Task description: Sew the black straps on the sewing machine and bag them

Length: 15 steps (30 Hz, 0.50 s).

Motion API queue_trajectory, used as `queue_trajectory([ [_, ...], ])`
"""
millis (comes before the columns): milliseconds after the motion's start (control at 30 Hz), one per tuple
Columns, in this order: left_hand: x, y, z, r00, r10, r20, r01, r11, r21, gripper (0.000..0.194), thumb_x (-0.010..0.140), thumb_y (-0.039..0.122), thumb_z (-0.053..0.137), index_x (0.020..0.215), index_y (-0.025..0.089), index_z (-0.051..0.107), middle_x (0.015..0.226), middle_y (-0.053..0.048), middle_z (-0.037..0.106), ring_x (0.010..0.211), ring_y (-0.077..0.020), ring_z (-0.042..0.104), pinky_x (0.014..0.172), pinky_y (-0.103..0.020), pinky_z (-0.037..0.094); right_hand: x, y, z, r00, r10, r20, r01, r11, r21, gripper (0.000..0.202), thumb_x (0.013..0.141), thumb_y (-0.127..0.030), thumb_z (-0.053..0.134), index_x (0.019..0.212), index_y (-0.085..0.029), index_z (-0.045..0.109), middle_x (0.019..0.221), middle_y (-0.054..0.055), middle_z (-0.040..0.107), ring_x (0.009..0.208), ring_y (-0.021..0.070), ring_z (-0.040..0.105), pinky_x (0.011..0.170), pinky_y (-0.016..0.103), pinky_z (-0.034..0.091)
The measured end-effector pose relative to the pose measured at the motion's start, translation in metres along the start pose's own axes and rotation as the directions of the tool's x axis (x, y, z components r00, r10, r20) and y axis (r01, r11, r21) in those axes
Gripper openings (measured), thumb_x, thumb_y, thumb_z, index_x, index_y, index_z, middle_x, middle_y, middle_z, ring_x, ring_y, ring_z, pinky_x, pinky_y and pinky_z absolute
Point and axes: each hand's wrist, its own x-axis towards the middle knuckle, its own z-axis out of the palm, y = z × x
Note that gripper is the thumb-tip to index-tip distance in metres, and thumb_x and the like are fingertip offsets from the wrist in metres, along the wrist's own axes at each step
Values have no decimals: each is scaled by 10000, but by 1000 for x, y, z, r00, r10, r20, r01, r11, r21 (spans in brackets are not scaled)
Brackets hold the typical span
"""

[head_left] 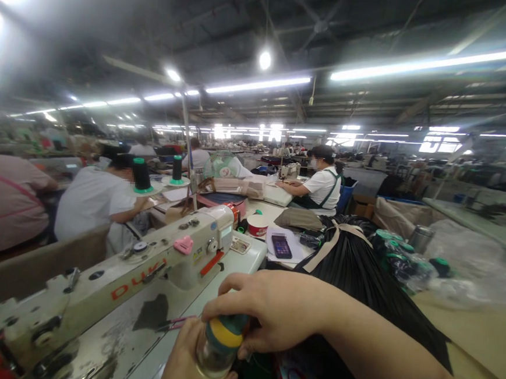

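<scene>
A clear bottle [214,359] with a green and yellow lid [226,330] stands slightly tilted at the front edge of the sewing table. My left hand [193,363] is wrapped around the bottle's body from the left. From above, my right hand [265,307] grips the lid, its fingers curled over the top and the thumb at the side. Just left of the bottle, tweezers or thin scissors with pink handles [176,323] lie on the table beside a dark fabric scrap [152,312].
A sewing machine [141,280] fills the left. A phone [281,246] lies on white paper beyond my hands, near a red and white tub [258,225]. A tied black fabric bundle [360,268] is at right. Co-workers sit ahead, one in a white shirt [323,189].
</scene>
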Motion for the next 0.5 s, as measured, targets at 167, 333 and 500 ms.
queue_trajectory([
  [167,1,9,0,998,56,-15,-55,998,44,554,521,233,788,1059,224,655,1103,-92,665,1122,-376,653,990,-538,558,17,-3,11,979,200,-44,-203,975,-95,647,823,-737,698,1156,-183,658,919,66,700,729,204,668,608,261,426],
  [333,4,24,-6,1000,3,-13,-2,997,82,406,564,211,780,951,218,656,984,-60,643,989,-320,662,893,-484,579,18,-5,16,959,259,-117,-270,959,-88,807,891,-722,628,1439,-140,514,999,118,735,856,273,713,699,313,473],
  [500,12,37,-17,995,-97,21,96,995,40,567,519,219,850,1041,175,634,1036,-57,603,996,-283,640,915,-446,546,7,8,1,995,87,-55,-80,990,116,801,853,-316,804,1558,-285,424,1392,103,594,1048,211,683,873,291,498],
])
